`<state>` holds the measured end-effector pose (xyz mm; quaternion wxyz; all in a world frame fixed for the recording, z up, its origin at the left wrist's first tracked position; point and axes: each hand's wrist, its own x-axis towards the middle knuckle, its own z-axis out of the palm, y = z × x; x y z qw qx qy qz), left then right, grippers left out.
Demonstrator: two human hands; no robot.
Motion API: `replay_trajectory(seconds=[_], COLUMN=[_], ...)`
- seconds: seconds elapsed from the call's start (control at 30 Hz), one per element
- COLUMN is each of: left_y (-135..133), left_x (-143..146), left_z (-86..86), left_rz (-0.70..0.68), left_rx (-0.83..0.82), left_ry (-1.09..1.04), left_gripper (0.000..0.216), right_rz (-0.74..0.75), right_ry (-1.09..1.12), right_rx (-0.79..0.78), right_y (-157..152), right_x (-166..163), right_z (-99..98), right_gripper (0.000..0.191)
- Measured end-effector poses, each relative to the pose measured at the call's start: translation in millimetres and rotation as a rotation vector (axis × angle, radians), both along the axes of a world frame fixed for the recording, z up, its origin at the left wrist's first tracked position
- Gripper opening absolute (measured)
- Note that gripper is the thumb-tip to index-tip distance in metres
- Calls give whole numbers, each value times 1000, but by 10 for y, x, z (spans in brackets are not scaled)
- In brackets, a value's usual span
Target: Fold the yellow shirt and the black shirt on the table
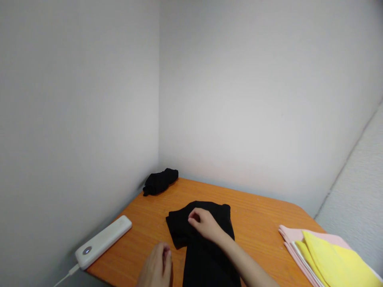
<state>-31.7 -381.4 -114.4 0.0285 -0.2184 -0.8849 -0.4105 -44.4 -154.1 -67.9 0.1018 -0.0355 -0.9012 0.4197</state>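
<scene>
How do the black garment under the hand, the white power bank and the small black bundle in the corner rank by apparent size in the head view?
1. Black garment, partly cropped.
2. White power bank.
3. Small black bundle, farther away, so unsure against the power bank.

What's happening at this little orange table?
A person is handling a black garment spread on the orange table. The right hand rests on top of its upper part, fingers curled on the fabric. The left hand is at the near edge, just left of the garment; whether it touches the cloth is unclear. A second black bundle lies in the far corner, a white power bank on the left, and folded pink and yellow cloths on the right.
</scene>
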Motion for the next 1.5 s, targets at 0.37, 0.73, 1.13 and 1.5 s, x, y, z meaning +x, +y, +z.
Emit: replay_trajectory(seconds=[0.37,0.73,1.13,1.5], left_y=[710,726,1147,1241], left_x=[-1059,-834,-768,-754], left_z=[70,-249,143,-72], left_rz=[-300,-284,-456,-486], left_rx=[-240,-494,-454,-530], left_ry=[150,141,320,75], left_gripper=[38,66,63,77], right_rz=[391,-85,-155,-267], right_ry=[-119,-92,57,-162], right_rx=[268,656,772,696], right_y=[-238,385,641,814], right_x=[595,253,229,410], right_z=[-378,-595,-802,-754], right_gripper=[51,82,63,69])
